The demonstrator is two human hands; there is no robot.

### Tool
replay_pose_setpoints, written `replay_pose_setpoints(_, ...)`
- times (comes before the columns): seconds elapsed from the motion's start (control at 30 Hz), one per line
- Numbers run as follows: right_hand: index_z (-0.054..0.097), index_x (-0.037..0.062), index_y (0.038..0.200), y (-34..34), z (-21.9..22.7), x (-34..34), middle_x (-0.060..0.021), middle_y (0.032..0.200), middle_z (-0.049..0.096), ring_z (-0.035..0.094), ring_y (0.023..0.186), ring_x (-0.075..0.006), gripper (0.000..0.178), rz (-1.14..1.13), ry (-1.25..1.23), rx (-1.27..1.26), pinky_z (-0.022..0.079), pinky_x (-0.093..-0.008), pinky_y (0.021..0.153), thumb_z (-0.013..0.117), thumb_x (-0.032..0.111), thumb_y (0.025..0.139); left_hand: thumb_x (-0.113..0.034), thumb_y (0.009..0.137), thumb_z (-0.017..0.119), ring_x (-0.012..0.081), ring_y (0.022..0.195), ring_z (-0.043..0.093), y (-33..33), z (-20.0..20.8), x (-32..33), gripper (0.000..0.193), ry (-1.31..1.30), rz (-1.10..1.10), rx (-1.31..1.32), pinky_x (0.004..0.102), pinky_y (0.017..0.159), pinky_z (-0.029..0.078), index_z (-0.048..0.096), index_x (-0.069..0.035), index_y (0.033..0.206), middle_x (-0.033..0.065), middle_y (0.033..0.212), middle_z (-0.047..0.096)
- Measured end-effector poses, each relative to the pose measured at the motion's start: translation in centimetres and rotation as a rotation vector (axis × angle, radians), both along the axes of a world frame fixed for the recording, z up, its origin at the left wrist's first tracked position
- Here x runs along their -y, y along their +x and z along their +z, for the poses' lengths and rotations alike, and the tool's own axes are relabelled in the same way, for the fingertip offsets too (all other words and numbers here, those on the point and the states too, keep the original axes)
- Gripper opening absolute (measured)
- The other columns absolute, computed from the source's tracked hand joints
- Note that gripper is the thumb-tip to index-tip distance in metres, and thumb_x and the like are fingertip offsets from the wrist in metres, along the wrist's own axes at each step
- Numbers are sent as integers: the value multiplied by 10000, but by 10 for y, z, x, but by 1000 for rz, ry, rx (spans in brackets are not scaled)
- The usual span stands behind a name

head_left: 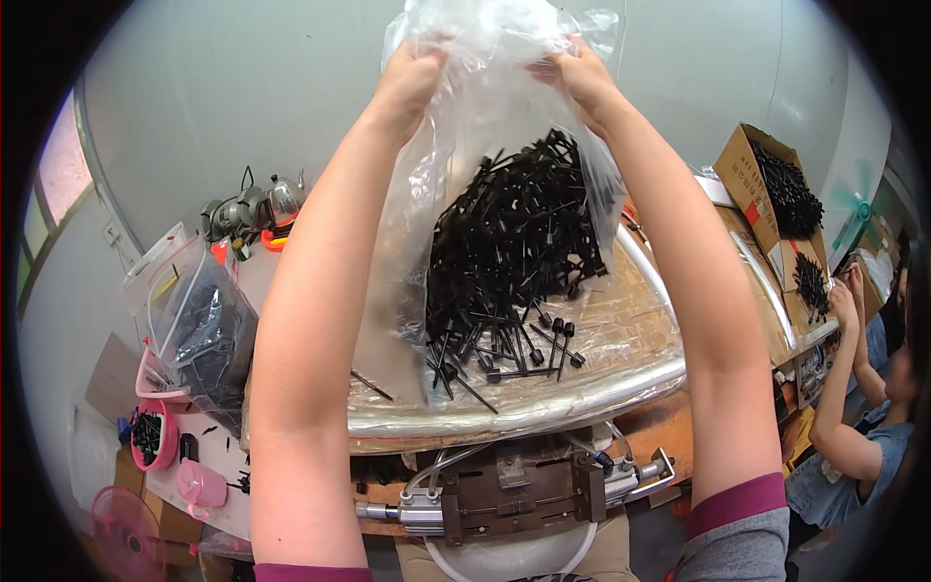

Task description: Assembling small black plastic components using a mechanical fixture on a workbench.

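Both my hands are raised and grip the upper end of a clear plastic bag (485, 107). My left hand (409, 78) pinches its left corner, my right hand (580, 76) its right corner. The bag hangs mouth down, and several thin black pin-like parts (514, 242) slide out of it. They pile on a round work table (543, 403) covered in crinkled plastic wrap. A few loose black parts (553, 344) lie at the pile's near edge.
A metal pneumatic fixture (514, 490) sits under the table's front edge. At left stand a plastic bin of bagged black parts (204, 335), a pink bowl (155, 436) and a pink cup (202, 483). Cardboard boxes of black parts (781, 194) and another person (863, 407) are at right.
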State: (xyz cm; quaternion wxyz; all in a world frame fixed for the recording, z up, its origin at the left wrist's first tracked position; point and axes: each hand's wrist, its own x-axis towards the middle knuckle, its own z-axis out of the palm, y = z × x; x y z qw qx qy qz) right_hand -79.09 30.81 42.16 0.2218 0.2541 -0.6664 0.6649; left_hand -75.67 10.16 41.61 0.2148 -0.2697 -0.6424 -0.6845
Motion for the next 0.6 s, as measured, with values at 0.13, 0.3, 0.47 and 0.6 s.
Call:
replay_pose_setpoints(0.13,456,-10,1307,29,-3,5,-110,1075,657,650,971,-207,369,332,135,49,500,-337,900,483,84,951,-153,776,714,196,1015,625,14,-20,-2,465,-420,89,-106,357,877,513,589,-44,1210,73,1146,643)
replay_pose_setpoints(0.3,497,-3,1302,76,-25,19,-102,1125,625,604,998,-178,408,361,217,136,477,-325,892,544,105,911,-125,759,769,190,1068,580,13,-45,-20,509,-741,284,-306,350,863,522,589,-71,1232,81,1214,612)
replay_pose_setpoints(0.47,447,-20,1352,92,-22,-16,-157,1262,567,531,1200,-235,638,250,515,23,423,-361,1001,688,260,831,-225,865,658,209,1055,583,0,-55,-16,406,-695,476,-357,356,904,482,586,-49,1224,100,1182,621)
replay_pose_setpoints(0.6,496,3,1298,68,-47,-18,-199,1181,588,548,1170,-325,854,-465,694,-402,434,-406,1003,844,392,621,-257,860,650,212,1056,595,23,-32,-14,432,-505,305,-68,368,917,473,595,-40,1229,111,1163,643)
